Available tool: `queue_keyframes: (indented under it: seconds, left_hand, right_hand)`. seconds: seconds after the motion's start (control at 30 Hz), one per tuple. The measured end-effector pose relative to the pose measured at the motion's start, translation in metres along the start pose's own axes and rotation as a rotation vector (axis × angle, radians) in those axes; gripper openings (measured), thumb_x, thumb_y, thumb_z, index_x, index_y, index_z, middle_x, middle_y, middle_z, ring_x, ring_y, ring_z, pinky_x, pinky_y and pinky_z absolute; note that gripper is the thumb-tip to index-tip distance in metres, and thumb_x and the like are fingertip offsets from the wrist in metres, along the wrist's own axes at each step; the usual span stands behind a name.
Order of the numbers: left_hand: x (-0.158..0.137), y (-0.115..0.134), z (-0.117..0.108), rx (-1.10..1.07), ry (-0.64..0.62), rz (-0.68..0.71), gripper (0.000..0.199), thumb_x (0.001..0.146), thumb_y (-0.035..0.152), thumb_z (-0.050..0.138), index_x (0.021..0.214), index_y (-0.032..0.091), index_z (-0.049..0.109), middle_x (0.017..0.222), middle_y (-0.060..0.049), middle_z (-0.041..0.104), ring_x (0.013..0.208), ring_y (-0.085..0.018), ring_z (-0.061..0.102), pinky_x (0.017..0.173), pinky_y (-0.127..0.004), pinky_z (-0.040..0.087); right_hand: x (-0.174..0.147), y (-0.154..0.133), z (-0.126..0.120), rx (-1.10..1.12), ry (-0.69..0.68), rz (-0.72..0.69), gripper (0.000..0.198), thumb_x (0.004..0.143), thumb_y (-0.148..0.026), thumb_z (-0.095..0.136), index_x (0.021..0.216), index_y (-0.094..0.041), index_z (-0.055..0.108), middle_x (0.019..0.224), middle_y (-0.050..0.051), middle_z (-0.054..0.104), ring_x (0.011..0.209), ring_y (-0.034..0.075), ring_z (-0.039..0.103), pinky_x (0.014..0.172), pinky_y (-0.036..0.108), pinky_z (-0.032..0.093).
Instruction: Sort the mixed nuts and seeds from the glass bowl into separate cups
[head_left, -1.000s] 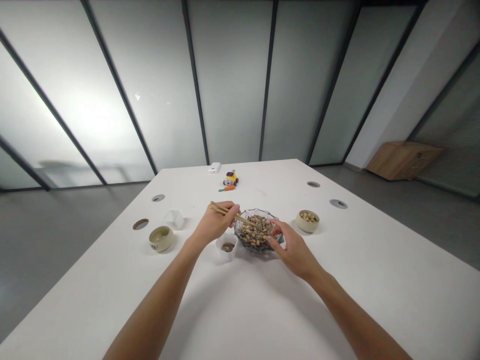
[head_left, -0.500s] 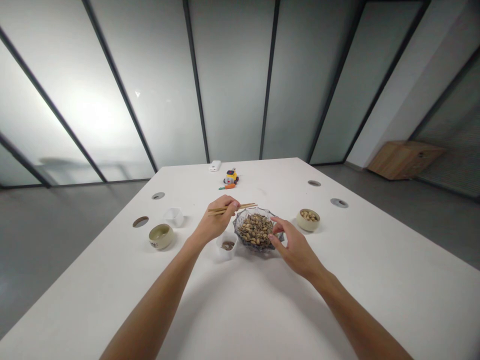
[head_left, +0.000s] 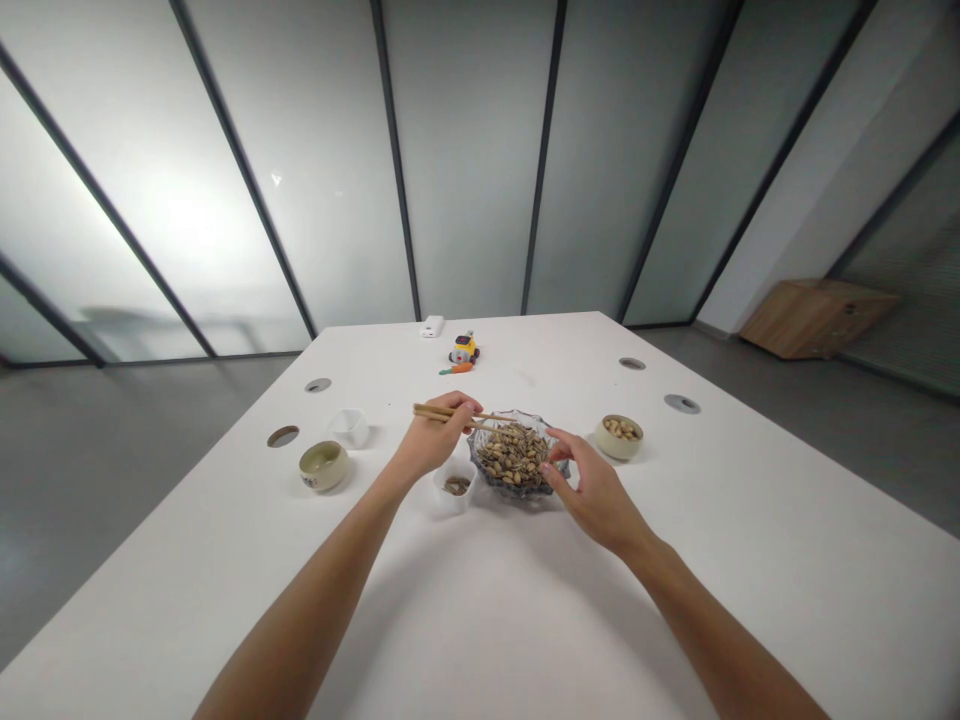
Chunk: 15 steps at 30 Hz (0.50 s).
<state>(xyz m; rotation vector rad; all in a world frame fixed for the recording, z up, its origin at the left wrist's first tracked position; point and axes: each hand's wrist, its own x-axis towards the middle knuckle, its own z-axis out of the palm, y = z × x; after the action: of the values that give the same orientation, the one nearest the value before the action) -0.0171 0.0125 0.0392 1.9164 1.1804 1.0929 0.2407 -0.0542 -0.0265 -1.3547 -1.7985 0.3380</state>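
A pair of wooden chopsticks [head_left: 433, 411] is gripped in my left hand [head_left: 442, 430], their tips over the left part of a clear glass bowl [head_left: 517, 492]. The bowl, with a scalloped rim, holds a heap of mixed sunflower seeds and pistachio-like nuts [head_left: 514, 455]. My right hand [head_left: 589, 485] is at the bowl's right rim, thumb and index finger apart above the heap; whether it touches the glass I cannot tell. Below my left hand stands a small white cup [head_left: 454, 503] with some dark seeds in it.
A beige bowl [head_left: 619, 446] of nuts stands to the right. On the left are another beige bowl [head_left: 323, 478] and a white cup [head_left: 349, 430]. Farther back lie a toy car [head_left: 465, 349], a toy carrot [head_left: 457, 369] and a white device [head_left: 432, 326]. Several round holes pierce the table [head_left: 510, 620].
The chopstick tips have lowered and spread apart over the heap in the glass bowl. My right hand has stayed almost in place, and the view has shifted slightly.
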Motion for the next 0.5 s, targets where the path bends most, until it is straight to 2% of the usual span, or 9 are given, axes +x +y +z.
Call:
queue_keyframes:
  seconds: [0.1, 0.2, 0.5]
  left_hand:
    - [0.0, -0.004, 0.002, -0.094, -0.016, -0.052, 0.026, 0.098, 0.039, 0.054, 0.091, 0.021, 0.071, 0.096, -0.006, 0.077, 0.087, -0.022, 0.076, 0.077, -0.032, 0.059]
    - [0.001, -0.011, 0.004, -0.148, -0.025, -0.09, 0.027, 0.098, 0.042, 0.056, 0.092, 0.021, 0.071, 0.1, -0.007, 0.078, 0.089, -0.023, 0.078, 0.078, -0.031, 0.061]
    - [0.002, -0.034, 0.018, -0.021, -0.006, -0.038, 0.03, 0.095, 0.047, 0.062, 0.085, 0.023, 0.076, 0.092, -0.005, 0.081, 0.089, -0.024, 0.078, 0.077, -0.03, 0.06]
  right_hand:
    - [0.001, 0.0, 0.0, -0.001, -0.005, 0.01, 0.045, 0.101, -0.042, 0.058, 0.14, -0.021, 0.06, 0.107, 0.009, 0.073, 0.091, 0.026, 0.069, 0.077, 0.041, 0.059]
    - [0.001, 0.0, 0.0, -0.002, -0.004, 0.012, 0.045, 0.1, -0.042, 0.058, 0.14, -0.021, 0.061, 0.107, 0.009, 0.074, 0.093, 0.026, 0.069, 0.079, 0.042, 0.059]
    - [0.0, 0.002, 0.0, -0.003, 0.001, 0.006, 0.046, 0.101, -0.043, 0.059, 0.142, -0.022, 0.06, 0.108, 0.009, 0.073, 0.098, 0.027, 0.069, 0.09, 0.047, 0.059]
